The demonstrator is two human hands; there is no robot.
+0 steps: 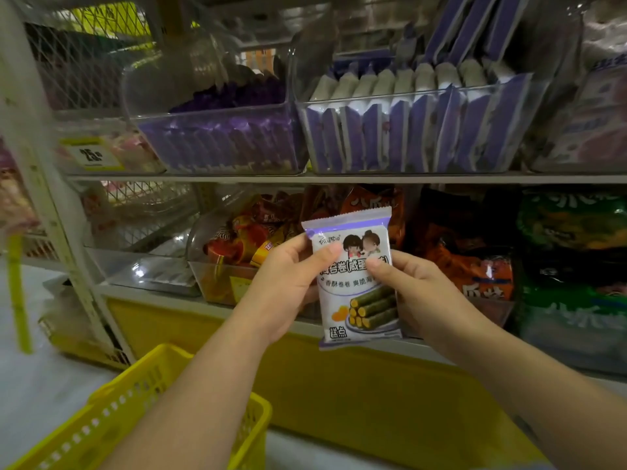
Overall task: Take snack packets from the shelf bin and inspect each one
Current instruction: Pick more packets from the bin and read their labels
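A white and purple snack packet [356, 300], printed with seaweed rolls and two cartoon figures, stands upright in front of the lower shelf. My left hand [288, 276] grips its left edge, thumb on the front. My right hand [417, 290] grips its right edge, thumb across the printed text. Above, a clear shelf bin [407, 161] on the upper shelf holds several matching purple and white packets standing on edge.
A second clear bin [217, 144] of purple packets sits left of it. The lower shelf holds a bin of red and orange snacks [237, 245] and orange and green bags [475, 266]. A yellow basket [135, 412] sits at lower left. A wire mesh rack [84, 56] stands at left.
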